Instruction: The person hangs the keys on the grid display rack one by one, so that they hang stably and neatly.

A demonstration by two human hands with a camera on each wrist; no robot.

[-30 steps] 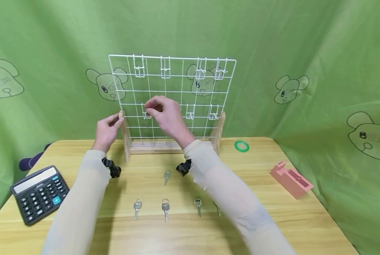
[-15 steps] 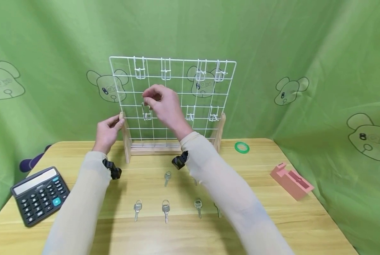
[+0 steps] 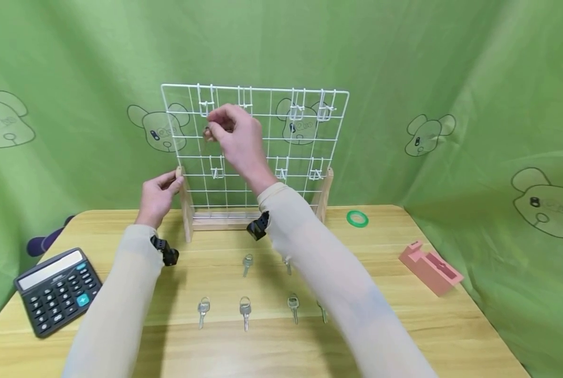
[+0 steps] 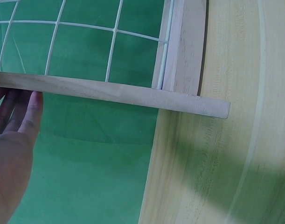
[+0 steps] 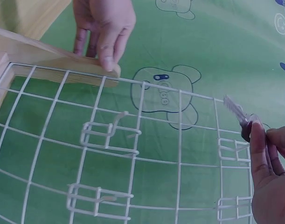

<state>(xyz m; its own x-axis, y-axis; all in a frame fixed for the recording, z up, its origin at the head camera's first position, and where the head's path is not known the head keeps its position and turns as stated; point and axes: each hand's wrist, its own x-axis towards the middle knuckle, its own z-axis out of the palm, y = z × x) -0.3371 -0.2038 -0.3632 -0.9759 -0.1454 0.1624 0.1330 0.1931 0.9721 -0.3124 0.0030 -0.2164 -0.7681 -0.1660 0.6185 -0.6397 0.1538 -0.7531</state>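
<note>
My right hand pinches a metal key between thumb and fingers, its toothed blade pointing away from the fingertips. It is raised in front of a white wire grid, just below the upper left hook. At the grid's left side my left hand grips the top of the wooden post with thumb and fingers. A lower left hook hangs bare beneath the right hand. In the left wrist view the post runs across, fingers against it.
Several keys, such as one with a ring, lie spread on the wooden table. A calculator is at left. On the right are a green tape roll and a pink tape dispenser. A green curtain encloses the table.
My right hand has risen from the lower left hook to just under the upper left one, exposing the lower hook. The left hand has stayed on the post.
</note>
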